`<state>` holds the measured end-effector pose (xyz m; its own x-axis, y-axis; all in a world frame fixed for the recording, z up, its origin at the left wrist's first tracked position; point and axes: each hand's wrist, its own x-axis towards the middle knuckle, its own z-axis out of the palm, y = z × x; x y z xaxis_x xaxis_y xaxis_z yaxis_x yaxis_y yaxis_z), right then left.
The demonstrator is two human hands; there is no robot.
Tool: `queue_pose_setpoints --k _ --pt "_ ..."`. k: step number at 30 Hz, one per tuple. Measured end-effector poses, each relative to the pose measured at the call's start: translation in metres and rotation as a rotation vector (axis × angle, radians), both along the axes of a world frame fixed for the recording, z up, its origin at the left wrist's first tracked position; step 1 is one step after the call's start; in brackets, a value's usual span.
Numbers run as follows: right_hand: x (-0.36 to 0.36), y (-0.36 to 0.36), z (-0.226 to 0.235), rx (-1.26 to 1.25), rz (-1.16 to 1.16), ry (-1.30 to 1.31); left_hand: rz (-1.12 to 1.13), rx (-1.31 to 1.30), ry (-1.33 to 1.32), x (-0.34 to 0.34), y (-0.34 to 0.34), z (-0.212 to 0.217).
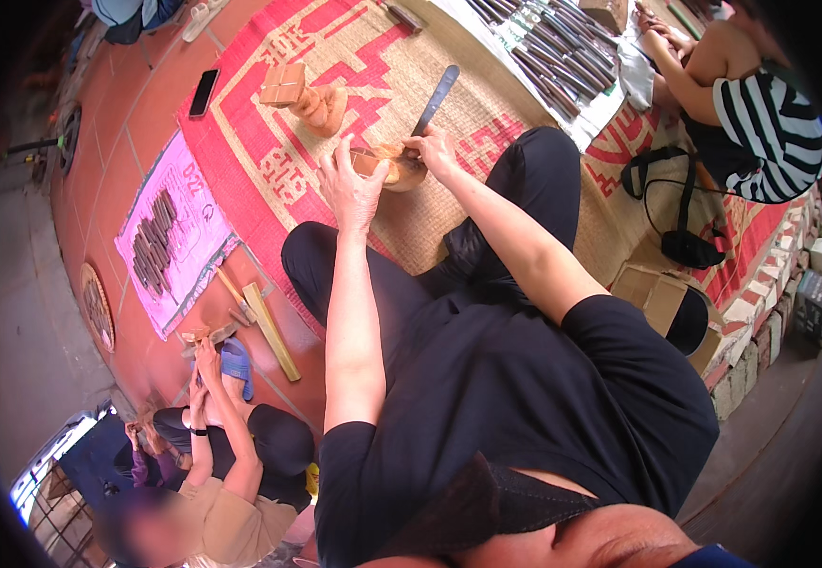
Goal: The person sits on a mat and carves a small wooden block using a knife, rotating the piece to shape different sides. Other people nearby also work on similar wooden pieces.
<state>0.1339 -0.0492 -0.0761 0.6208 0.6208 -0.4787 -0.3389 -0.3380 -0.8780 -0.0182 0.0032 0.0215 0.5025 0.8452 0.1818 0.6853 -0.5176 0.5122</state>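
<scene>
On the patterned mat before me, my left hand (348, 185) is closed on the near-left side of a reddish-brown wooden block (369, 163), its thumb and fingers curved around it. My right hand (435, 154) grips a long flat tool (437, 98) with a rounded grey-blue end that points up and away. The tool's lower part is hidden by the fingers and the wood, so its exact kind does not show. A pale carved patch faces the right hand. Just beyond, a partly carved wooden figure (321, 106) with a square block at one end lies on the mat.
A pink cloth (205, 222) holds several chisels (155, 244) at left, near a black phone (204, 93). More chisels (567, 57) lie on white sheeting. People sit at right and lower left. A black bag (691, 250) and cardboard box (646, 295) stand right.
</scene>
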Motion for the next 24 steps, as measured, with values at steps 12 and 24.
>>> queue_pose_setpoints --k 12,24 --pt "0.019 -0.014 0.007 0.138 0.001 -0.002 -0.002 0.051 -0.028 -0.001 -0.003 -0.005" --pt "0.097 -0.042 0.009 0.290 -0.001 0.065 0.169 0.058 -0.016 -0.004 -0.001 -0.025"
